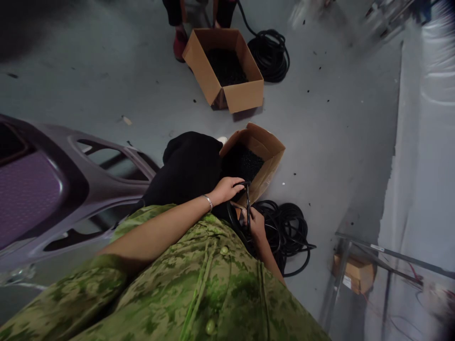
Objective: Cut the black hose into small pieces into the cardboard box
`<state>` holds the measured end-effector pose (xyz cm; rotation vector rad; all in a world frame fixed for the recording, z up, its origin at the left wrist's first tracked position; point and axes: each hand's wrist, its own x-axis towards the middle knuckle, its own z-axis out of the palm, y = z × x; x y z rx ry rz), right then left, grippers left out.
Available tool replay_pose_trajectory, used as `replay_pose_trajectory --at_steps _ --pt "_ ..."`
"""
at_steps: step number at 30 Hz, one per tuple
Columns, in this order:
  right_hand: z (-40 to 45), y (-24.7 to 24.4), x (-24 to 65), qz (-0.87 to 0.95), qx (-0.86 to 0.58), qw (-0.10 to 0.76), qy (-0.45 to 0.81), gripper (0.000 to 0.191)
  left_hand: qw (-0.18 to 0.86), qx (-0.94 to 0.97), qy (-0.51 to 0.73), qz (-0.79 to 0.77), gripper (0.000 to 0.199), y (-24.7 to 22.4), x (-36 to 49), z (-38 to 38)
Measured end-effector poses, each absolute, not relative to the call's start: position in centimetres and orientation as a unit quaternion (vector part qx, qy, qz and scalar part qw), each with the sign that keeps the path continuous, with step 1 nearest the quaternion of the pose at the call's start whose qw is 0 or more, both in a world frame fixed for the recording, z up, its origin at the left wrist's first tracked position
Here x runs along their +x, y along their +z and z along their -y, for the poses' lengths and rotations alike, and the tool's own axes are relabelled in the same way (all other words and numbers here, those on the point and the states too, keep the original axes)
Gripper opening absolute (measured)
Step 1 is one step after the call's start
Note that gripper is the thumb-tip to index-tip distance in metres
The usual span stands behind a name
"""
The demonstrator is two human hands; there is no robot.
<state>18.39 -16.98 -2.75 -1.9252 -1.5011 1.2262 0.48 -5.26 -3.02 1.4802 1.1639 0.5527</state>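
My left hand (226, 189) is closed around a black hose (243, 183), with a short end sticking out past the fingers. My right hand (256, 224) grips a pair of scissors (248, 202), whose blades point up and meet the hose close to my left fingertips. Just beyond my hands an open cardboard box (270, 176) holds many small black pieces (250, 164). A loose coil of black hose (294, 221) lies on the floor by my right forearm. Part of the hose runs across my lap, half hidden by my arms.
Across from me another person's red shoe (179, 45) stands beside a second cardboard box (245, 96) of black pieces. Another hose coil (269, 57) lies there. A purple chair (28, 199) is at left, a metal frame (339, 279) and small carton (357, 275) at right.
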Motion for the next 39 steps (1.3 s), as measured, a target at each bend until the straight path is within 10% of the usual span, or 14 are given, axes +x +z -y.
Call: replay_pose_trajectory --at_steps 39 --pt "17.2 -2.4 18.1 0.447 -0.654 0.257 0.554 0.047 0.55 0.627 0.248 -0.493 0.031 -3.0 0.3 5.2"
